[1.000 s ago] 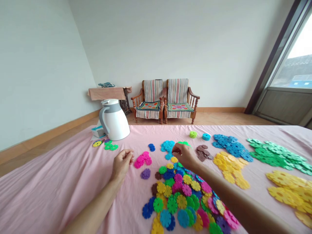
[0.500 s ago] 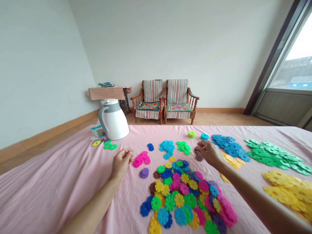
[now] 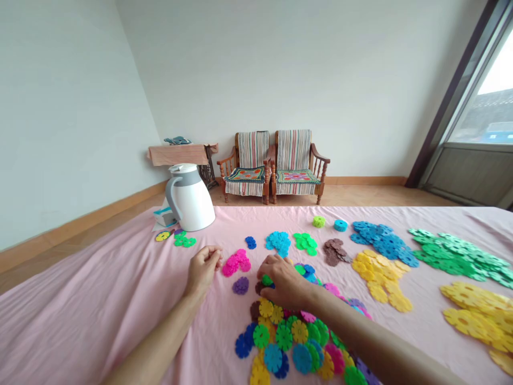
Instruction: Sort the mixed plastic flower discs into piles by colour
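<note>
My right hand [image 3: 284,280] is over the far left part of a mixed-colour pile of flower-shaped plastic discs [image 3: 284,337]. Its thumb and fingers are apart around a green disc [image 3: 266,279], with a brown disc [image 3: 258,287] close by the thumb. Part of the pile is hidden under this hand and forearm. My left hand [image 3: 204,269] is closed with fingertips pressed together, left of the pink discs [image 3: 236,262]; whatever it may hold is hidden. Purple discs [image 3: 240,285] lie between the two hands.
Sorted groups lie beyond: dark blue [image 3: 250,243], light blue [image 3: 278,243], green [image 3: 305,243] and brown discs [image 3: 335,251]. Larger blue [image 3: 385,243], yellow [image 3: 379,272] and green heaps [image 3: 457,256] spread right. A white jug [image 3: 194,200] stands at the back left.
My right hand has moved left and nearer, from the brown group to the far left of the mixed pile. My left hand stays closed by the pink discs.
</note>
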`<state>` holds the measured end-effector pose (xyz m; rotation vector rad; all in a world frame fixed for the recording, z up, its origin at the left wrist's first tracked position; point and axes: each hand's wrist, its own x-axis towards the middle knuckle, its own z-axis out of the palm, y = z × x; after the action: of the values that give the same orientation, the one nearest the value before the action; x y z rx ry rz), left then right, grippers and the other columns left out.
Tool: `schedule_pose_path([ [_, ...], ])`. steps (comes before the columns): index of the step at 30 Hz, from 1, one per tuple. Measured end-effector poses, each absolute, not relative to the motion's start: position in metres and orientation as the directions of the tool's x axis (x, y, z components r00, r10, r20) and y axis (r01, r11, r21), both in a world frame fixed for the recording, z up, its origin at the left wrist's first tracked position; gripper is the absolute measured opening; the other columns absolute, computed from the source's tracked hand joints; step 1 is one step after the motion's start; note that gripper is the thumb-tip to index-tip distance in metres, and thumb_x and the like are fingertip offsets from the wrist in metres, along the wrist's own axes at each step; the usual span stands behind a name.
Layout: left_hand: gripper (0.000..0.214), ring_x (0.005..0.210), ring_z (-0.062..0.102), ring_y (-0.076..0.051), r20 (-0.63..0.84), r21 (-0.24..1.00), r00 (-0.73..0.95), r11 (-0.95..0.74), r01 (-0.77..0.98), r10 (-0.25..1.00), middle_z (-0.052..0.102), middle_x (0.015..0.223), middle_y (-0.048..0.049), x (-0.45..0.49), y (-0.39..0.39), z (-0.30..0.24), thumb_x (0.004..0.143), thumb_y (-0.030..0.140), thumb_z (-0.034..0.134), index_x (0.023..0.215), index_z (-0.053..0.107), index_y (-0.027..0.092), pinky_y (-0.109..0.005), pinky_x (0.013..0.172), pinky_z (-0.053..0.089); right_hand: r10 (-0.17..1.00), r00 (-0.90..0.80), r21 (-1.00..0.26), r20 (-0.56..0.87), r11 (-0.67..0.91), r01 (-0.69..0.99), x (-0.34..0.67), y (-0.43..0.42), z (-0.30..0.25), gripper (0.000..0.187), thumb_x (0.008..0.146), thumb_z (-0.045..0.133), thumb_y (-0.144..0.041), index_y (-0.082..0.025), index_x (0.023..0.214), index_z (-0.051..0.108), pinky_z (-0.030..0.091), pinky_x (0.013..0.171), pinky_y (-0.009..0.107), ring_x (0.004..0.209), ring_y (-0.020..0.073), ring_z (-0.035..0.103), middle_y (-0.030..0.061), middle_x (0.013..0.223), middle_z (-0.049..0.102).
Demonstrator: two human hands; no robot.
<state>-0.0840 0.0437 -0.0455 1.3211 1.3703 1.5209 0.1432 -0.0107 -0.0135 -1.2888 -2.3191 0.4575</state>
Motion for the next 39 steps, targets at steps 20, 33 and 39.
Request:
schedule_pose_path([
  [20,0.025,0.048,0.051,-0.01,0.23,0.97,-0.242,-0.2,0.142,0.943,0.06,0.059,0.0011,-0.083,0.045,-0.047,0.062,0.034,0.064,0.075,0.064,0.013,-0.02,0.045,0.039,0.957,0.025,-0.702,0.289,0.194,0.686,0.249,0.019,-0.029,0.006,0.074,0.051,-0.022,-0.019,0.069,0.055,0.046,0.057,0.026,0.061,0.0153,0.062,0.0023,0.065,0.067],
  [33,0.027,0.048,0.051,-0.01,0.234,0.967,-0.242,-0.2,0.158,0.942,0.06,0.059,0.0003,-0.084,0.046,-0.048,0.061,0.036,0.065,0.076,0.064,0.013,-0.02,0.046,0.039,0.946,-0.063,-0.602,0.317,0.252,0.758,0.267,0.0,-0.044,0.016,0.074,0.055,-0.027,-0.021,0.079,0.069,0.048,0.067,0.028,0.071,0.0176,0.063,0.0035,0.077,0.068],
  [39,0.027,0.049,0.052,-0.01,0.229,0.968,-0.238,-0.193,0.163,0.944,0.06,0.06,0.0003,-0.085,0.048,-0.05,0.062,0.035,0.064,0.077,0.063,0.013,-0.02,0.047,0.041,0.941,-0.193,-0.495,0.278,0.312,0.811,0.244,-0.014,-0.042,0.025,0.08,0.053,-0.025,-0.021,0.098,0.07,0.046,0.079,0.032,0.088,0.0206,0.061,0.008,0.094,0.065],
])
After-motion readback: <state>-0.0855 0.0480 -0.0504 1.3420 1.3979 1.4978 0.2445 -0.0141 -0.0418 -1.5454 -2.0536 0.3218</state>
